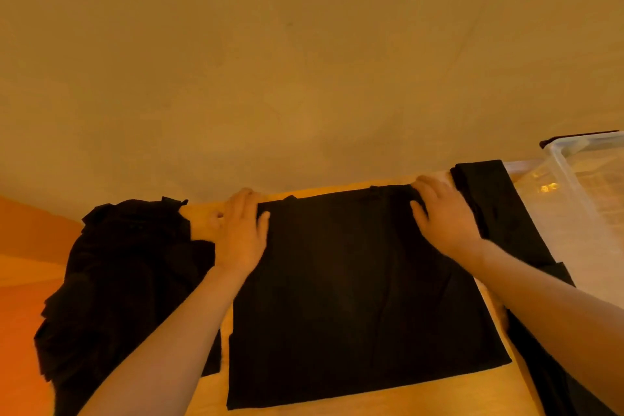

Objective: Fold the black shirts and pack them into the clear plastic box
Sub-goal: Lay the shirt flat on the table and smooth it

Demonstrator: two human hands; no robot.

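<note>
Lying flat at the tabletop [371, 407] centre, one black shirt [354, 297] is pinched at its 12 o'clock corners by the left hand [241, 233] and right hand [445, 216], fingers curled, likely for folding. Unfolded pile [128, 273] at 9 o'clock; clear box [574, 199] at 3 o'clock.

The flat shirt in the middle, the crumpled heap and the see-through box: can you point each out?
flat black shirt [358, 287]: head view, middle of its smooth cloth.
crumpled black pile [125, 267]: head view, centre of the heap.
clear plastic box [570, 176]: head view, its near rim.
</note>
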